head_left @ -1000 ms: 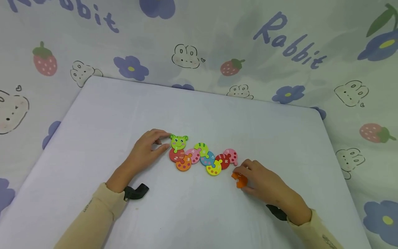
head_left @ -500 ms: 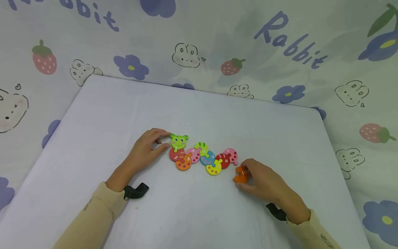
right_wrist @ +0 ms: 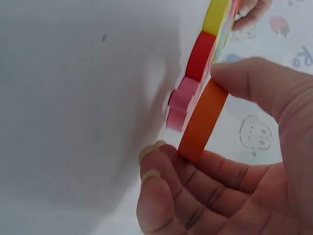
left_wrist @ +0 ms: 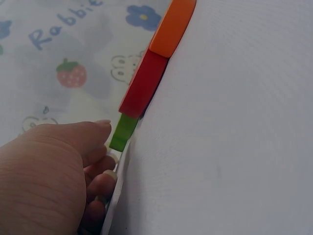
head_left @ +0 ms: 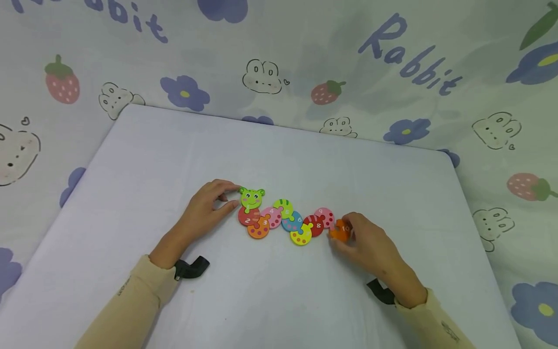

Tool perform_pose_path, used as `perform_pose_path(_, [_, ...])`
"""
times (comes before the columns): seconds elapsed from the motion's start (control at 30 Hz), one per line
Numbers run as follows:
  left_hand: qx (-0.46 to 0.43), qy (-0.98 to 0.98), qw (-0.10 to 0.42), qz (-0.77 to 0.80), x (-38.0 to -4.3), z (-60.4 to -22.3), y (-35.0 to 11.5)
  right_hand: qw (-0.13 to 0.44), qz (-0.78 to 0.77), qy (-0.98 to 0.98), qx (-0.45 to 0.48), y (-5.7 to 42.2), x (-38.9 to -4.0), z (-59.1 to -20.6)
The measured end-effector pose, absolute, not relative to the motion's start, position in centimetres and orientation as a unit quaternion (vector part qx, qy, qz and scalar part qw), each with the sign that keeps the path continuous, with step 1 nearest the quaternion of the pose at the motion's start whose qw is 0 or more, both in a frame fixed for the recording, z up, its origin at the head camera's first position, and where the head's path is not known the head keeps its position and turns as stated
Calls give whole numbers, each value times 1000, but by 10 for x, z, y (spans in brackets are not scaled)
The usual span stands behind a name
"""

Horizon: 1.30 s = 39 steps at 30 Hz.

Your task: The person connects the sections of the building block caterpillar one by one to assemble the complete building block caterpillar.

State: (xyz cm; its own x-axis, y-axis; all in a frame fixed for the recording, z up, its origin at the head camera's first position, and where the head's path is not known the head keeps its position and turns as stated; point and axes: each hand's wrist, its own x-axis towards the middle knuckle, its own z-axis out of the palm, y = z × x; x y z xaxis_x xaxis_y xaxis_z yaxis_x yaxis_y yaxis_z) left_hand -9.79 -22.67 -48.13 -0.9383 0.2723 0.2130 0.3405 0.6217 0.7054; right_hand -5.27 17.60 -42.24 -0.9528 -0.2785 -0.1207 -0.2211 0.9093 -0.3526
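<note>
A caterpillar puzzle [head_left: 292, 221] of numbered, coloured round pieces lies joined in a zigzag on the white table. My left hand [head_left: 205, 208] rests beside its green head piece [head_left: 251, 198], a fingertip right at the head's left horn and the thumb lower down at its side. My right hand [head_left: 370, 245] pinches an orange puzzle piece [head_left: 341, 231] marked 10 between thumb and fingers. In the right wrist view the orange piece [right_wrist: 203, 122] is tilted on edge beside the pink end piece [right_wrist: 182, 103], overlapping it. The pink piece [head_left: 325, 218] bears a 9.
White cloth covers the table [head_left: 270, 291], whose far edge meets a patterned curtain [head_left: 296, 58] with rabbits, strawberries and flowers. Black straps with mounts [head_left: 192, 267] sit on both wrists, by the beige sleeves [head_left: 131, 300].
My right hand has moved up with the orange piece, turning it so that its notch faces the pink piece, and brought it beside the chain's right end. The left hand has stayed put.
</note>
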Motion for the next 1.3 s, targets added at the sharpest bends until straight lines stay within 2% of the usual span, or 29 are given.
perform_pose_path(0.77, [-172, -899, 49, -400, -99, -483, -228, 88, -123, 978, -141, 165, -62, -428])
perform_pose_path(1.3, [-172, -898, 50, -401, -98, -481, -228, 148, -120, 977, -92, 181, -68, -423])
